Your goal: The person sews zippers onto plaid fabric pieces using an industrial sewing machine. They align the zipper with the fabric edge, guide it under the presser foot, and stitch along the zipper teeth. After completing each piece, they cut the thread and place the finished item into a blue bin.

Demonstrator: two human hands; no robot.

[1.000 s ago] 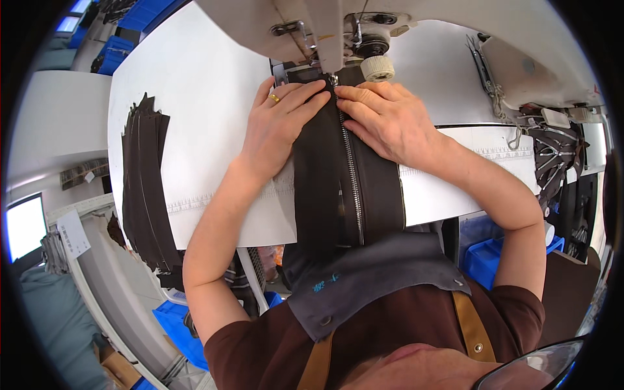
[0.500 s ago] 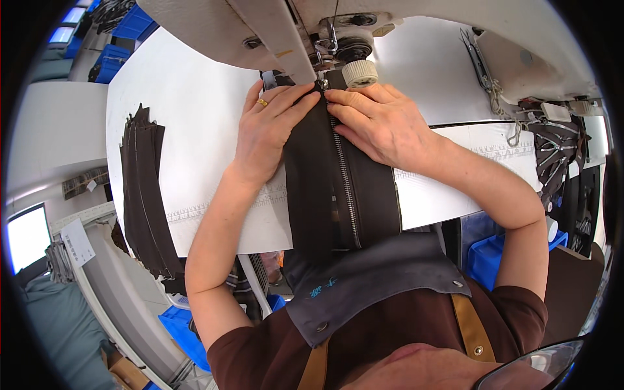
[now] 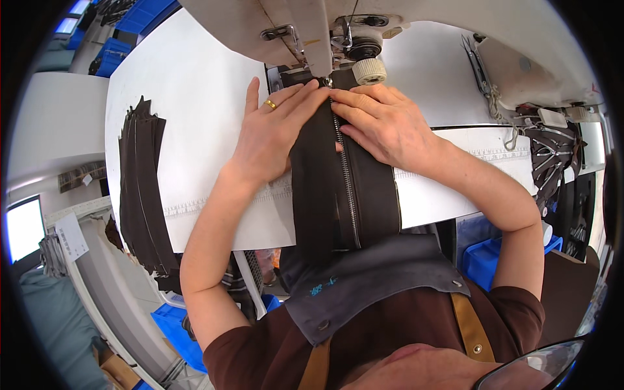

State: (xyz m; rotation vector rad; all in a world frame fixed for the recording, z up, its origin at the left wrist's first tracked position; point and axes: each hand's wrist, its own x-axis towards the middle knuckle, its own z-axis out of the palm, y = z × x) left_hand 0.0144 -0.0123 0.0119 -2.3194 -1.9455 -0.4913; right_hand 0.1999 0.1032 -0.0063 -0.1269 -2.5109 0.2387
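A dark brown fabric piece with a metal zipper (image 3: 348, 175) runs lengthwise from the sewing machine's presser foot (image 3: 329, 82) toward my body. Over its left side lies a loose dark fabric strip (image 3: 313, 188). My left hand (image 3: 276, 127) wears a gold ring and has its fingers on top of this strip, close to the foot. A fingertip shows beneath the strip, beside the zipper teeth; its thumb is otherwise covered. The little finger points up, off the cloth. My right hand (image 3: 387, 123) lies flat along the zipper's right side, fingers stretched, thumb on the cloth.
The sewing machine head (image 3: 299, 29) hangs over the far side of the white table (image 3: 208, 130). A stack of dark zipper strips (image 3: 143, 195) lies at left. Thread snips (image 3: 478, 68) hang on the right, above a bundle of zippers (image 3: 552, 153). A blue bin (image 3: 481, 263) stands below.
My left hand has shifted slightly right, and its little finger has lifted away from the others. A fingertip now shows under the strip. The view has shifted a little; the right hand stays in place.
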